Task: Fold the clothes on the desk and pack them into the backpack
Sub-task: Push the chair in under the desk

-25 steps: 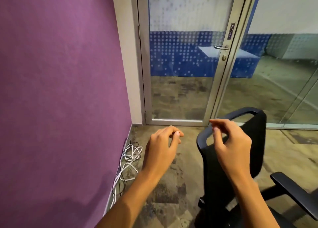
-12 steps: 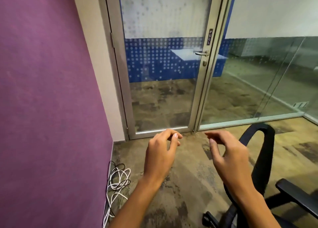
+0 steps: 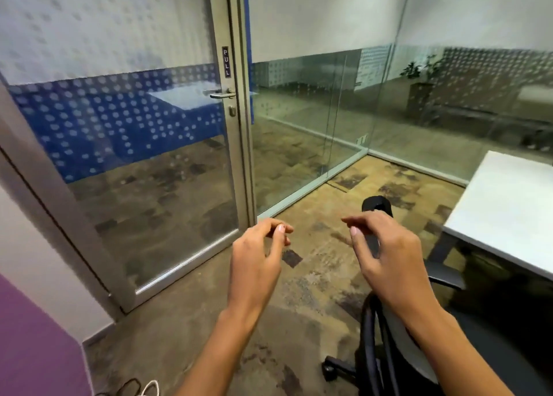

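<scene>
Currently left hand (image 3: 256, 265) and right hand (image 3: 392, 264) hover loosely curled, empty. Clothes, unseen, should be soft and light; pinch hems or shoulders.

Bare left hand (image 3: 254, 265), right hand (image 3: 392, 267), forearms (image 3: 215, 350)

Two hands (image 3: 254, 267) (image 3: 392, 264), one chair (image 3: 376, 206), one desk (image 3: 508, 210), one door (image 3: 149, 162)
</scene>
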The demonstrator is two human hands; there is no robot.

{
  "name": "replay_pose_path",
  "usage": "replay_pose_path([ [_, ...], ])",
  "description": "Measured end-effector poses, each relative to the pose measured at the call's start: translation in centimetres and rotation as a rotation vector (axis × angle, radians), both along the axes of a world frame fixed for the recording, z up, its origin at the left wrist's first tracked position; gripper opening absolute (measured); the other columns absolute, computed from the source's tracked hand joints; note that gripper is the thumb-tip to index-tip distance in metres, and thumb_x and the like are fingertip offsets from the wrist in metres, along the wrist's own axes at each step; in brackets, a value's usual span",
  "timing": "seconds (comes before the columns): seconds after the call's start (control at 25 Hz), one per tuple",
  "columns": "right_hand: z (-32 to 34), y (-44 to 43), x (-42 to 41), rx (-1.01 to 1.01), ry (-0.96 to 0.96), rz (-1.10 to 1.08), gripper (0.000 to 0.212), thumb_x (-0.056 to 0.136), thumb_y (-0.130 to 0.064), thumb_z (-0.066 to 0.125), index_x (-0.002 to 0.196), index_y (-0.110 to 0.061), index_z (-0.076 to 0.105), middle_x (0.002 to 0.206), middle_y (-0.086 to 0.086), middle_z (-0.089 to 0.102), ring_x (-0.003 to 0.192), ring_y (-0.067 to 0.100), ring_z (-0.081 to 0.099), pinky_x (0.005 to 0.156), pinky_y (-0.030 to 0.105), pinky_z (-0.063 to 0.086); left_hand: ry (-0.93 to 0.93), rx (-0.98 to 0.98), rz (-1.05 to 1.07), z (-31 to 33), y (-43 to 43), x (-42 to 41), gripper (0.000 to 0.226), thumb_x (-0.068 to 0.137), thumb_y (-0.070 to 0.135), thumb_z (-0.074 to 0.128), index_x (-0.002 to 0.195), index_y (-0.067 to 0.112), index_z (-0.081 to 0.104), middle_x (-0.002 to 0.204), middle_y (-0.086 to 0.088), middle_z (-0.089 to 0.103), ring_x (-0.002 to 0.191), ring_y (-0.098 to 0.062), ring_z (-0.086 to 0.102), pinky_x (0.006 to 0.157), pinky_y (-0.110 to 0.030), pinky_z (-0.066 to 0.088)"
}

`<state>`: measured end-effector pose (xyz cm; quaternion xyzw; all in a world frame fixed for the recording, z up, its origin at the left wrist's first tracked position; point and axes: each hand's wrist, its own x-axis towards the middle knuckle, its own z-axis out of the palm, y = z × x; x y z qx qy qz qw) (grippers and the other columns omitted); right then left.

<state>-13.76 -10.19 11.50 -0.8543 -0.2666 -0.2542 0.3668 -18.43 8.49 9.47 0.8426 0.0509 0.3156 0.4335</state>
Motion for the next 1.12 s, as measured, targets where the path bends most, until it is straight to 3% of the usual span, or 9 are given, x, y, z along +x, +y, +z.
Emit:
replay_pose_path([
  [0.16,0.4,-0.1,1.8,-0.030,0.029,-0.191,0.017,0.093,-0.009,0.059,0.107,-0.013,0.067,0.099,-0.001,0.066,0.092,0.006,0.058,0.082,0.008,0.040,-0.011,-0.005,-0.180,-0.5,0.2,5.2,0.017,0.097,0.020,0.052,0.090,0.024,0.068,0.075,0.014,0.066,0.077,0.000,0.063,0.070,-0.012,0.045],
  [0.28,-0.2,-0.7,3.1,-0.015,0.150,-0.412,0.024,0.094,-0.019,0.058,0.117,-0.019,0.062,0.106,-0.007,0.063,0.098,0.009,0.058,0.084,0.020,0.043,-0.017,0.053,-0.343,-1.2,-0.7,10.6,0.018,0.098,0.022,0.051,0.091,0.026,0.067,0.075,0.019,0.064,0.079,0.003,0.062,0.073,-0.020,0.049],
  [0.52,-1.8,-0.6,5.5,0.066,0.248,-0.722,0.030,0.094,-0.024,0.057,0.124,-0.023,0.057,0.117,-0.007,0.060,0.112,0.013,0.055,0.092,0.030,0.045,-0.017,0.340,-0.760,-2.2,-3.2,19.8,0.018,0.100,0.028,0.045,0.095,0.031,0.063,0.081,0.019,0.062,0.084,-0.002,0.057,0.077,-0.026,0.046],
  [0.76,-3.4,0.0,5.9,0.062,0.230,-0.967,0.029,0.093,-0.022,0.058,0.122,-0.024,0.057,0.116,-0.009,0.060,0.107,0.009,0.056,0.086,0.023,0.044,-0.017,0.389,-1.141,-3.8,-6.5,26.2,0.016,0.095,0.017,0.055,0.102,0.027,0.065,0.093,0.014,0.064,0.091,-0.001,0.053,0.080,-0.024,0.042],
  [0.84,-3.9,0.2,5.3,0.066,0.249,-1.034,0.028,0.095,-0.026,0.056,0.122,-0.024,0.058,0.116,-0.011,0.059,0.107,0.009,0.056,0.086,0.023,0.044,0.003,0.519,-1.269,-4.5,-7.4,28.1,0.023,0.090,0.031,0.063,0.113,0.031,0.061,0.110,0.015,0.061,0.105,-0.002,0.050,0.091,-0.029,0.041],
  [0.88,-4.3,0.5,5.0,0.071,0.266,-1.080,0.027,0.096,-0.031,0.053,0.122,-0.025,0.058,0.115,-0.012,0.059,0.108,0.009,0.056,0.087,0.025,0.045,0.014,0.618,-1.346,-4.9,-7.9,29.3,0.038,0.086,0.044,0.064,0.121,0.034,0.056,0.121,0.016,0.057,0.117,-0.003,0.046,0.101,-0.033,0.037],
  [0.96,-5.2,1.3,4.5,0.060,0.295,-1.184,0.033,0.099,-0.045,0.042,0.122,-0.027,0.059,0.116,-0.014,0.060,0.110,0.008,0.055,0.097,0.034,0.044,0.090,0.791,-1.529,-5.6,-8.3,31.6,0.071,0.076,0.065,0.060,0.138,0.036,0.041,0.143,0.017,0.041,0.139,-0.002,0.026,0.118,-0.036,0.012],
  [1.04,-6.4,2.0,4.4,-0.009,0.348,-1.288,0.049,0.099,-0.057,0.026,0.127,-0.030,0.058,0.121,-0.017,0.060,0.117,0.005,0.051,0.109,0.041,0.035,0.140,0.886,-1.703,-6.2,-8.7,33.6,0.091,0.070,0.075,0.053,0.148,0.035,0.027,0.155,0.017,0.024,0.145,0.000,0.006,0.118,-0.036,-0.011],
  [1.12,-7.5,2.4,4.6,-0.091,0.464,-1.357,0.061,0.097,-0.063,0.013,0.135,-0.035,0.052,0.130,-0.018,0.056,0.126,0.002,0.045,0.116,0.040,0.024,0.107,0.964,-1.779,-6.5,-9.2,35.3,0.092,0.072,0.076,0.047,0.150,0.037,0.019,0.158,0.015,0.018,0.145,0.000,0.002,0.117,-0.038,-0.017],
])
